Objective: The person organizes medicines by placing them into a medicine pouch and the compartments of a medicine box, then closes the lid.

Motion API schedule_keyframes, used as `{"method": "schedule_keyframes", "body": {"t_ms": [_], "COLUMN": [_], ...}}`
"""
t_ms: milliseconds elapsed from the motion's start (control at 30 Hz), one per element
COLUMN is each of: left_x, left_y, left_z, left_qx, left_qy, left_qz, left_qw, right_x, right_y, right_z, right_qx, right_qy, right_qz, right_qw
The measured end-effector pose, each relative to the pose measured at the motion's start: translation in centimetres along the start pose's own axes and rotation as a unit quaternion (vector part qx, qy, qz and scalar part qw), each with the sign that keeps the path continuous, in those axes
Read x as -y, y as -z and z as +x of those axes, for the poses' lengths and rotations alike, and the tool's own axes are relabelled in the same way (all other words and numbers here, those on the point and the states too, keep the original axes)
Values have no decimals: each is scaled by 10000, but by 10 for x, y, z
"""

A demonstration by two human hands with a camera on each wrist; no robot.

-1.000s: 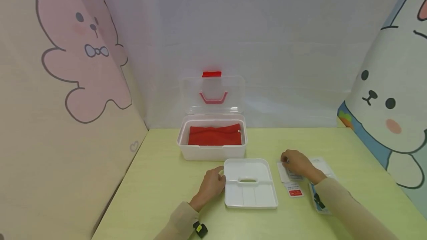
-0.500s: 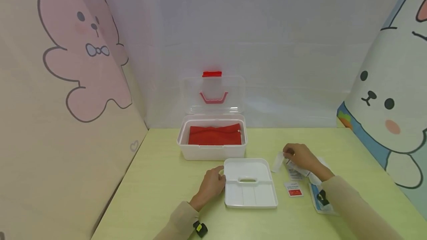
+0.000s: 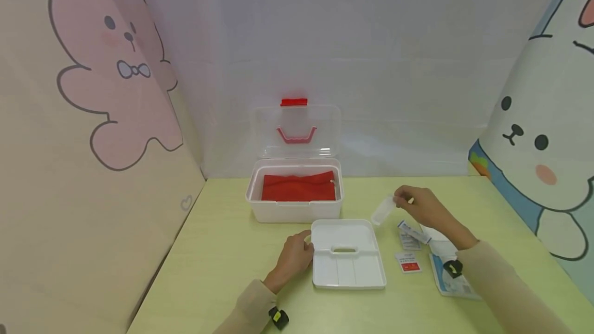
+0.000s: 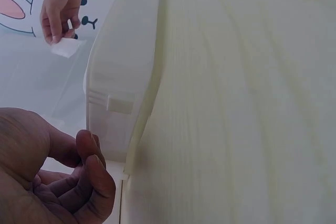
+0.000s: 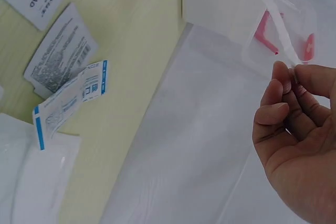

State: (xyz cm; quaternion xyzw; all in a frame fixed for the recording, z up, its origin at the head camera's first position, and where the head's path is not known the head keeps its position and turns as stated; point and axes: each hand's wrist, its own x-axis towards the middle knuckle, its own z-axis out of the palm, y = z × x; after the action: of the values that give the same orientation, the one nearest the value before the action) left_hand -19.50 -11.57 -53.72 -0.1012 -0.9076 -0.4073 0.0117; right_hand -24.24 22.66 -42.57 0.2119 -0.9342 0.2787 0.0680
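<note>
The slender white packet [image 3: 383, 211] hangs aloft over the tabletop [image 3: 223, 251], one short end pinched between thumb and bent fingers of my right hand [image 3: 421, 207]. From these fingers it extends toward the near left, its long axis slanting from far right to near left; my right hand is the nearer one. Its free end shows just beside the far right corner of the divided white tray [image 3: 339, 233], which lies near and left of my right fingers. My left hand [image 3: 292, 256] rests at the tray's left edge, fingers bent; whether they grip it, I cannot tell.
</note>
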Motion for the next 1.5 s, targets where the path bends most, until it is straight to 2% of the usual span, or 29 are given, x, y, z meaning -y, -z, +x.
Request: {"method": "schedule_keyframes", "body": {"t_ms": [167, 400, 633, 933, 1200, 1500], "left_x": [-1, -1, -1, 2, 3, 0], "left_y": [1, 1, 1, 0, -2, -1], "left_z": [0, 0, 1, 2, 2, 0], "left_qx": [25, 55, 21, 37, 51, -3], "left_qy": [62, 83, 22, 6, -2, -42], "left_qz": [-76, -73, -25, -71, -5, -24], "left_qw": [9999, 9999, 10000, 10000, 10000, 10000], "right_x": [19, 45, 62, 70, 73, 73], "right_y": [1, -3, -12, -41, -64, -90], "right_z": [-1, -4, -6, -7, -8, -7], "right_qx": [199, 414, 703, 1135, 1509, 1584], "right_qy": [90, 518, 734, 1011, 1010, 1224], "right_qz": [143, 376, 514, 589, 520, 186], "right_qw": [9997, 9971, 9935, 9866, 9820, 9796]}}
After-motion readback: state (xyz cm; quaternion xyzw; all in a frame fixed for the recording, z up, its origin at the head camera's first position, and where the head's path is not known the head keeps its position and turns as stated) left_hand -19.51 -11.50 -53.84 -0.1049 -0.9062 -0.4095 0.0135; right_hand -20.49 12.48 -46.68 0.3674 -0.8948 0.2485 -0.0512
